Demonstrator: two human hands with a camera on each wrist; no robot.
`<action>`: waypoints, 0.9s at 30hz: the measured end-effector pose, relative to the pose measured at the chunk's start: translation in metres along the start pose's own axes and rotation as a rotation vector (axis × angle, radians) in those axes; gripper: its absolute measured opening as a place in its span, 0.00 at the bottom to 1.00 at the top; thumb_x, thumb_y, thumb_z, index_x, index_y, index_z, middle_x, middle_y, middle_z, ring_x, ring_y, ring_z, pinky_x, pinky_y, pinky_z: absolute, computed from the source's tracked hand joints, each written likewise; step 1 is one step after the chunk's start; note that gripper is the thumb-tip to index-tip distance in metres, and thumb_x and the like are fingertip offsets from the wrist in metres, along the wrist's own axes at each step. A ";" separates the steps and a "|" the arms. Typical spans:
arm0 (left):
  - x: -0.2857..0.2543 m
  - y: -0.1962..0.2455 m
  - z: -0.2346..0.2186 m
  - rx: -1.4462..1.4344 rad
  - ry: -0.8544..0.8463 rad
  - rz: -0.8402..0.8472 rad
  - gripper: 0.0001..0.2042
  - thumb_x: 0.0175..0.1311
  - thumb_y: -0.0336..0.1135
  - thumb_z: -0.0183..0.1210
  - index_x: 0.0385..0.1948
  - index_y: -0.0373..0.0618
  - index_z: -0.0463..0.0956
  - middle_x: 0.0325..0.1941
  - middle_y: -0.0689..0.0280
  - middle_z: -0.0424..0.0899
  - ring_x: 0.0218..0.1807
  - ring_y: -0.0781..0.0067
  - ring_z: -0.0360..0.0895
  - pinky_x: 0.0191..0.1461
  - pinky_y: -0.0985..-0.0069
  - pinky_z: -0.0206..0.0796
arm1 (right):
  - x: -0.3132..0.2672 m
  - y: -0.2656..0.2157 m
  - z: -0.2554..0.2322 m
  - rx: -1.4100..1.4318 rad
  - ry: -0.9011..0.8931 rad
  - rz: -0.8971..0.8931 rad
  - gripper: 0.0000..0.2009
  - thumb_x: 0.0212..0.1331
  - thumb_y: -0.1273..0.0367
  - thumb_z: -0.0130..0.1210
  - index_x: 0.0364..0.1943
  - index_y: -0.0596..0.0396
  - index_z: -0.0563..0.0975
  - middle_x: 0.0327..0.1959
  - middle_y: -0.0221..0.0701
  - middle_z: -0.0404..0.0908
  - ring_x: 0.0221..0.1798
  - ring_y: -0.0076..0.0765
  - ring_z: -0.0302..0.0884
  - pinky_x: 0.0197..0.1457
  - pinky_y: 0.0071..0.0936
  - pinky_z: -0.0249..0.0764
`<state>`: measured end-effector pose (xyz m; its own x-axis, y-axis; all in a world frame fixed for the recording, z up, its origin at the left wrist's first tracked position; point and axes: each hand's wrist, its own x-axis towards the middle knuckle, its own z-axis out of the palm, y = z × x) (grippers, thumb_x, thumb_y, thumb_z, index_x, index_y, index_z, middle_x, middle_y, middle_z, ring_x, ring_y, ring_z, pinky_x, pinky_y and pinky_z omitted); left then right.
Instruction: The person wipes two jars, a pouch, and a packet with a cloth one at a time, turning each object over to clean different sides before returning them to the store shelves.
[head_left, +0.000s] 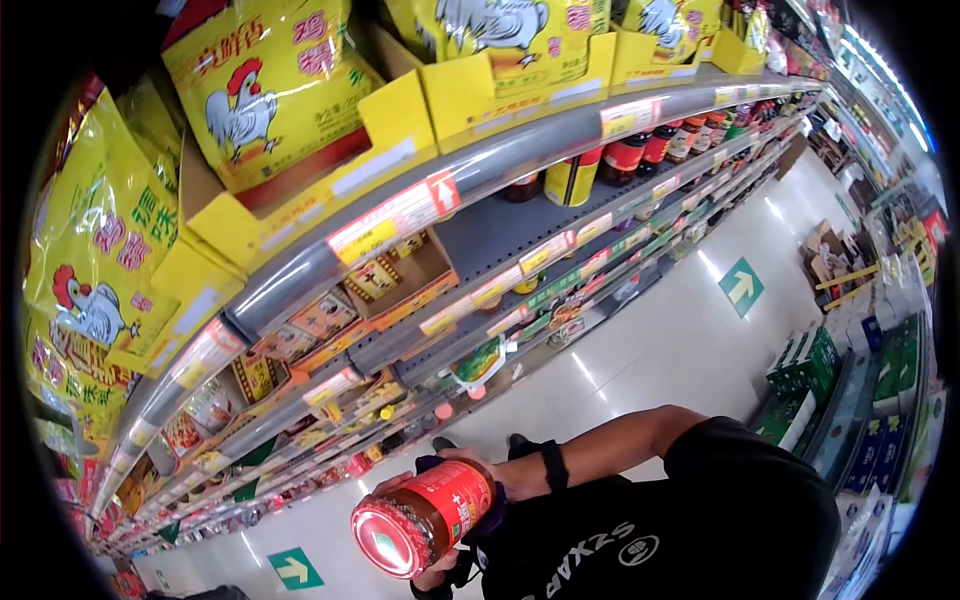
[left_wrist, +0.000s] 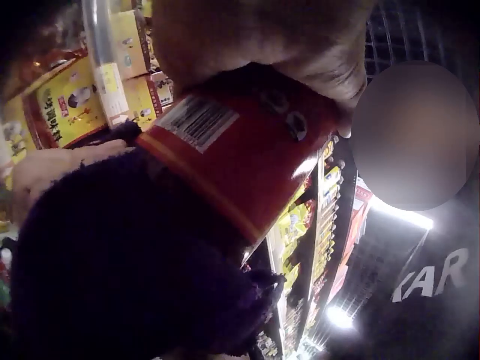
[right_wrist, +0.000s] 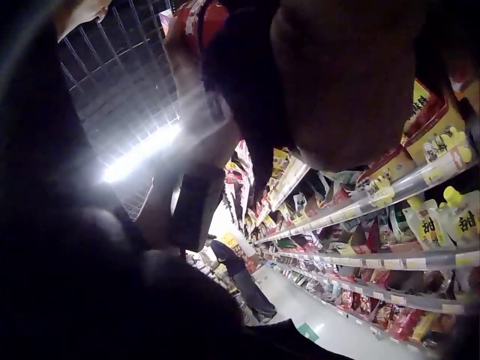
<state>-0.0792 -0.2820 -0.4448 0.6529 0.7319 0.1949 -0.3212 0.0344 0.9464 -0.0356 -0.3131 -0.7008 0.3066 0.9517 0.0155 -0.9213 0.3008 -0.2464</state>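
A big jar (head_left: 440,505) with a red label and a red-and-white lid (head_left: 388,540) is held in front of the body, tilted, lid toward the lower left. My left hand (head_left: 436,570) grips it from below in the head view; in the left wrist view that hand (left_wrist: 277,37) curls over the jar's red label (left_wrist: 232,150). With my right hand (head_left: 500,478) I hold a dark purple cloth (left_wrist: 142,255) against the jar. The cloth (head_left: 495,515) hides part of the jar's side and some of the fingers.
A long store shelf (head_left: 510,225) runs along the left, with yellow chicken-picture bags (head_left: 255,90) in cartons on top and jars (head_left: 625,155) below. Green cartons (head_left: 805,360) stand at the right. The pale aisle floor (head_left: 650,340) bears green arrow signs (head_left: 741,287).
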 end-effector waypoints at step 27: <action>0.017 0.021 -0.048 0.440 -0.259 0.144 0.53 0.20 0.60 0.76 0.55 0.38 0.63 0.53 0.56 0.71 0.55 0.59 0.68 0.58 0.64 0.60 | -0.003 -0.151 0.186 0.162 0.456 0.550 0.17 0.62 0.57 0.44 0.45 0.55 0.73 0.42 0.40 0.80 0.42 0.41 0.80 0.50 0.39 0.75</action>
<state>-0.1077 -0.2363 -0.4342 0.7895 0.5140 0.3352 -0.1383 -0.3832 0.9133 0.0579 -0.3502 -0.4832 -0.1740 0.8583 -0.4827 -0.9837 -0.1746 0.0442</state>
